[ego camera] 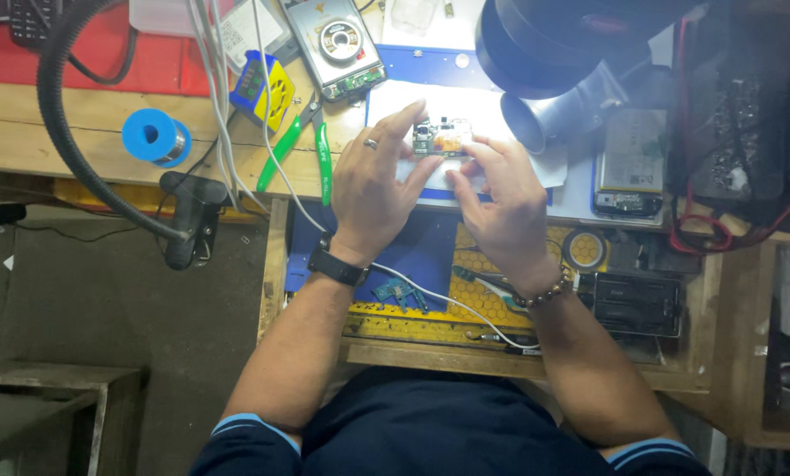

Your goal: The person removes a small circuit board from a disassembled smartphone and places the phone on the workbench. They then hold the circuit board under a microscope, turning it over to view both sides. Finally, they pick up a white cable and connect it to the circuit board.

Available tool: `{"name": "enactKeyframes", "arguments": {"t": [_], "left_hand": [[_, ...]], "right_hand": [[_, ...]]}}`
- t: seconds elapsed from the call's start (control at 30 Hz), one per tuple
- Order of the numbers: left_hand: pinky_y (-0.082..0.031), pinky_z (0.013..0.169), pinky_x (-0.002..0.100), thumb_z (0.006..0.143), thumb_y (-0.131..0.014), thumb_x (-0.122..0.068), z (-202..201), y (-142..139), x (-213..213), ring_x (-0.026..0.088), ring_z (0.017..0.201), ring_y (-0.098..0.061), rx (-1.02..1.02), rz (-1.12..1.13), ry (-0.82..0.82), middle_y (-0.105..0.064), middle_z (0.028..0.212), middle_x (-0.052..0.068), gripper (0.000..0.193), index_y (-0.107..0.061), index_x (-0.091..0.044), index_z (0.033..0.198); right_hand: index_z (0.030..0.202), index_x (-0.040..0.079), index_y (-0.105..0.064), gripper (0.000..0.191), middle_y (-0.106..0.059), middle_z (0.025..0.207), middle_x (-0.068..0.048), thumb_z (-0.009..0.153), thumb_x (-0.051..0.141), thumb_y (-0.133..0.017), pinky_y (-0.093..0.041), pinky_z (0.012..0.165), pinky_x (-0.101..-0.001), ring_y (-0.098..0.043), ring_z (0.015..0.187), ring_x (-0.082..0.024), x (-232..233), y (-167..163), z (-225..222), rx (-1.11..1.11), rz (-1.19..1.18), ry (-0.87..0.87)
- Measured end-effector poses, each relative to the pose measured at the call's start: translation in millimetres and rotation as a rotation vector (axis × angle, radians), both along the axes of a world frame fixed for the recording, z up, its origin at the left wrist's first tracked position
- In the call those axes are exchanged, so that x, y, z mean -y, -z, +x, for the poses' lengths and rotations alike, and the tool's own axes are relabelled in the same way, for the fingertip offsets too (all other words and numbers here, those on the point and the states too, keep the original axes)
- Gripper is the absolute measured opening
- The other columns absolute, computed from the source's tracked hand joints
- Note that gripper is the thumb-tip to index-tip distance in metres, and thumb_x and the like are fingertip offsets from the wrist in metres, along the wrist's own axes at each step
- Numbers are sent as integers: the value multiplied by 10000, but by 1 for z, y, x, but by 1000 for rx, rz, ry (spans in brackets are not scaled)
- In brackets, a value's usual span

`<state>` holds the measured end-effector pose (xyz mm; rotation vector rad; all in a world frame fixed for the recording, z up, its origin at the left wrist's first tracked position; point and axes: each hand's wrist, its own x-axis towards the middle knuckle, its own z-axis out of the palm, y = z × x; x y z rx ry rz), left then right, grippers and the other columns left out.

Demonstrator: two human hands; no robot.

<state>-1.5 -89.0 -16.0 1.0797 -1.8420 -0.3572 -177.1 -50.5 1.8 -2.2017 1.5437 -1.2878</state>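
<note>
head view: circuit board [442, 137] sits pinched between left hand [373, 181] and right hand [501, 198], each grip closed on its edge.

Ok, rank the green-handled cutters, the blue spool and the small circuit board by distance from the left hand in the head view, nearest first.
1. small circuit board: held at the fingertips of the left hand, shared with the right hand.
2. green-handled cutters: lying on the wooden bench just left of that hand.
3. blue spool: farther left again, near the bench edge.
</note>
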Motion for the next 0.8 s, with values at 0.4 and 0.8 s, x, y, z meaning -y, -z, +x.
{"name": "enactKeyframes", "arguments": {"t": [0.4,0.8], "left_hand": [[-533,855,326,865,-863,-193,-12,-6,-5,143,893,-661,10,-47,-19,-704,1236,-10,646,-567,-147,1437],[-422,989,339,880,-865,-254,-13,-3,-7,123,994,-631,70,-77,-57,-706,1245,-55,638,-570,-161,1438]], "right_hand": [[1244,8,-651,348,-666,1215,-141,933,46,-804,-620,768,-296,-714,965,-192,-5,-5,-13,33,-11,14],[1237,8,-657,339,-675,1190,-131,935,52,-803,-611,754,-294,-713,986,-207,-6,-6,-12,2,-27,15]]}}
